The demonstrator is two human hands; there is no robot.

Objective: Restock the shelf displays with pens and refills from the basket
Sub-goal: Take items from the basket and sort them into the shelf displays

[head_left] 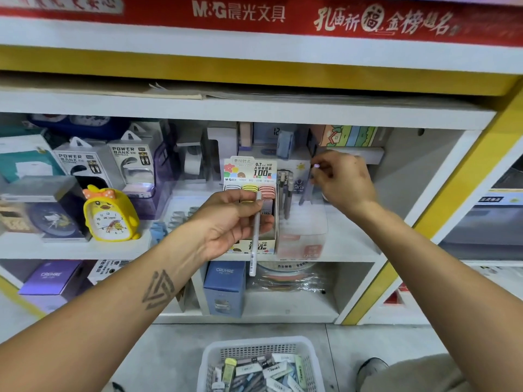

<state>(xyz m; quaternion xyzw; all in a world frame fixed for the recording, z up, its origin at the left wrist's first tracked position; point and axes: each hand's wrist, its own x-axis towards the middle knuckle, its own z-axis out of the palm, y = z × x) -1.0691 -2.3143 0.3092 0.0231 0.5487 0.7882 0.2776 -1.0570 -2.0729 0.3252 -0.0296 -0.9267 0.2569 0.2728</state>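
Head view: left hand (229, 219) fingers clamp a light, stiff, slippery white pen (256, 232) mid-barrel; right hand (343, 179) pinches another pen's tip (316, 166).

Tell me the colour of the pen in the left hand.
White, in the head view: pen, left hand.

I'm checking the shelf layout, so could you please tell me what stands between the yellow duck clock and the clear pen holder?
In the head view, the lead refill display box stands between the yellow duck clock and the clear pen holder.
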